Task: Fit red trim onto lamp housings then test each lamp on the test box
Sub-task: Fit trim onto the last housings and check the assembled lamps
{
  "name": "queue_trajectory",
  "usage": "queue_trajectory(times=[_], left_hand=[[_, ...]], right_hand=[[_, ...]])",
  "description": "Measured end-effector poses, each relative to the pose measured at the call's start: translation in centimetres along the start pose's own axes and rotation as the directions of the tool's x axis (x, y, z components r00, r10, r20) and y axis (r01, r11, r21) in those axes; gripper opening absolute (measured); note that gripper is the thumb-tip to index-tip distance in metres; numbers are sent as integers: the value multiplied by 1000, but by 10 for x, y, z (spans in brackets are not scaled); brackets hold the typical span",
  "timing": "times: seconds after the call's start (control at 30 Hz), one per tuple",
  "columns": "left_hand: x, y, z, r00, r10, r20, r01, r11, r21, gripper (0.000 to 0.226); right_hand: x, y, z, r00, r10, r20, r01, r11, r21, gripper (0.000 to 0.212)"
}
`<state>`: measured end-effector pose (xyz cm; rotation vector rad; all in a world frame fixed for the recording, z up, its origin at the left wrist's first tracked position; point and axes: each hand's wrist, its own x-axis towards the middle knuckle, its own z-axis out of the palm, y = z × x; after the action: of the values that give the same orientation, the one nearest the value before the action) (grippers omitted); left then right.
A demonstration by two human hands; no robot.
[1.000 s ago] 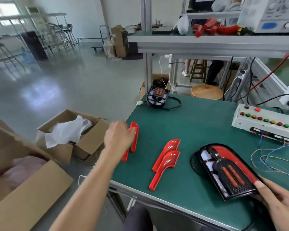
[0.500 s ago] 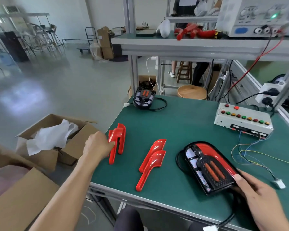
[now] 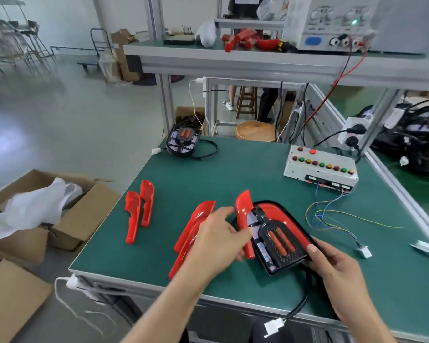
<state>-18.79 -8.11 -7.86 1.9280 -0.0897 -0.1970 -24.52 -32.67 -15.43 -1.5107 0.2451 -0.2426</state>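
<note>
A black lamp housing [image 3: 280,236] with a red lens lies near the front of the green table [image 3: 233,169]. My right hand [image 3: 332,268] grips its near right corner. My left hand [image 3: 218,236] holds a red trim piece [image 3: 243,214] upright against the housing's left edge. Two more red trims [image 3: 196,219] lie just left of that hand, partly hidden by it. Another pair of red trims [image 3: 139,209] lies at the table's left side. The white test box [image 3: 320,169] with coloured buttons sits at the back right. A second lamp housing [image 3: 182,142] rests at the far left corner.
Loose coloured wires [image 3: 332,216] with a white plug run from the test box. Open cardboard boxes [image 3: 60,201] with white wrapping stand on the floor to the left. A power supply [image 3: 332,23] and red parts sit on the overhead shelf. A wooden stool [image 3: 255,131] stands behind the table.
My left hand left the pair of trims at the table's left, crossed to the right and now holds a red trim at the housing's left edge. My right hand stays on the housing.
</note>
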Motion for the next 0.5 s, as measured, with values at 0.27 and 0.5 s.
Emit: queue_trajectory(times=[0.27,0.5], left_hand=[[8,6,56,989,59,-136,-26,972,235,65],[2,5,67,985,121,-122,-53,889,455,61]], right_hand=[[-3,0,1,1000,5,-10,-5,1000,18,25],[-5,-2,2,1000,6,-24,-6,1000,8,26]])
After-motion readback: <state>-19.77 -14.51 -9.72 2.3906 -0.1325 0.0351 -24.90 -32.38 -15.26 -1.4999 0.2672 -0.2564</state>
